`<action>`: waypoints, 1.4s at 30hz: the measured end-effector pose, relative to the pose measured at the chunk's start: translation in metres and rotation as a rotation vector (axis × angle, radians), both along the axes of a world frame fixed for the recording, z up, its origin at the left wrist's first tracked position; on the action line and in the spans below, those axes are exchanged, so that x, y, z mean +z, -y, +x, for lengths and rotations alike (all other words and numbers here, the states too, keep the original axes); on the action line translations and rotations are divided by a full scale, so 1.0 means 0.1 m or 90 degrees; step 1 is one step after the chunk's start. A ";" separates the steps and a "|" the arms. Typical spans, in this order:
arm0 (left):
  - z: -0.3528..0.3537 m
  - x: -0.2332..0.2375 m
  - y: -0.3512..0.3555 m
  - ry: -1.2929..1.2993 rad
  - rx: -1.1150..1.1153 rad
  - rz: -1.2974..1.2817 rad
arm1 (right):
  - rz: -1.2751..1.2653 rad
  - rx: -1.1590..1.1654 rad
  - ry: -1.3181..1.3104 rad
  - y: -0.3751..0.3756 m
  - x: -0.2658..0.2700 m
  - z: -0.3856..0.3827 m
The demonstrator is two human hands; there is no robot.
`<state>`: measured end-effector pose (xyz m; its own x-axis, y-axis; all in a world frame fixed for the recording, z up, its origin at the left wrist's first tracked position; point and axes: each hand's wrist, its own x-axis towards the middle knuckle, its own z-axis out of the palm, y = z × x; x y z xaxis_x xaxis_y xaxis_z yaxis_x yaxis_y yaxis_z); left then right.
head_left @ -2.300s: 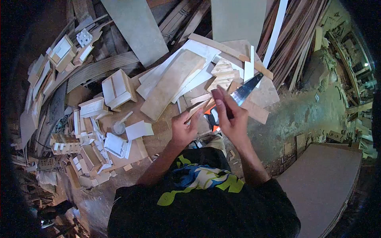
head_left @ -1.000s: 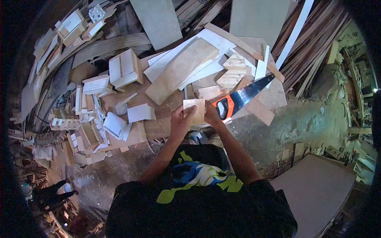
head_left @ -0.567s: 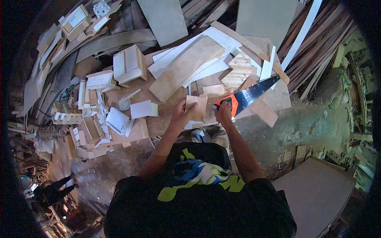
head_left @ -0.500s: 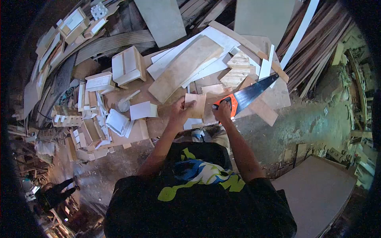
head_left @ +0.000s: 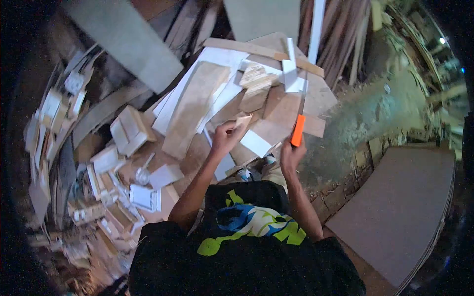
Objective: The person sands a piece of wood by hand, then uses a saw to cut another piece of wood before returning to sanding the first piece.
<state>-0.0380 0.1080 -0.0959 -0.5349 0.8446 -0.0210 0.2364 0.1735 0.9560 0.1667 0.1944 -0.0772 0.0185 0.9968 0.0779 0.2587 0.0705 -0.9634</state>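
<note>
Cluttered workshop: the counter (head_left: 317, 101) at frame centre was heaped with boards and offcuts, with small white-faced boxes (head_left: 129, 129) at left. The left hand (head_left: 224, 138), just above centre, had its fingers closed on a small wood piece (head_left: 243, 120) held over the boards. The right hand (head_left: 291, 155), just right of it, gripped the orange handle of a handsaw (head_left: 297, 130), the blade edge-on and pointing toward the frame top.
</note>
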 end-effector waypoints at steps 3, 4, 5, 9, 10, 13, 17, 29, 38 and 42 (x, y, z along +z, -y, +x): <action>0.21 -0.16 -0.43 -0.252 -0.185 0.186 | 0.003 -0.053 -0.064 0.07 0.02 0.42; 0.30 -0.23 -0.55 -0.301 -0.252 0.178 | 0.004 -0.066 -0.066 0.16 0.01 0.56; 0.38 -0.30 -0.65 -0.353 -0.317 0.174 | 0.012 -0.086 -0.095 0.25 0.02 0.66; 0.66 -0.88 -0.90 -0.549 -0.543 0.082 | -0.030 -0.182 -0.107 0.55 0.15 1.00; 0.68 -1.00 -0.96 -0.551 -0.570 0.085 | -0.046 -0.207 -0.113 0.60 0.16 1.08; 0.74 -1.33 -1.12 -0.543 -0.657 0.075 | -0.180 -0.258 -0.122 0.71 0.34 1.23; 0.76 -1.65 -1.26 -0.591 -0.733 0.073 | -0.213 -0.344 -0.007 0.72 -0.01 1.45; 0.75 -1.40 -1.47 -0.352 -0.801 -0.005 | -0.383 -0.262 -0.055 0.23 -1.29 1.17; 0.88 -1.33 -1.54 -0.439 -0.784 -0.006 | -0.437 -0.232 -0.256 -0.08 -0.51 0.84; 0.86 -1.31 -1.53 -0.402 -0.812 -0.012 | -0.452 -0.223 -0.283 -0.13 -0.32 0.81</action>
<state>0.0477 0.2613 -0.2266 0.6562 0.7498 -0.0850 0.6166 -0.4679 0.6332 0.2479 0.2077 -0.1087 0.2112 0.7394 -0.6392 -0.2521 -0.5907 -0.7665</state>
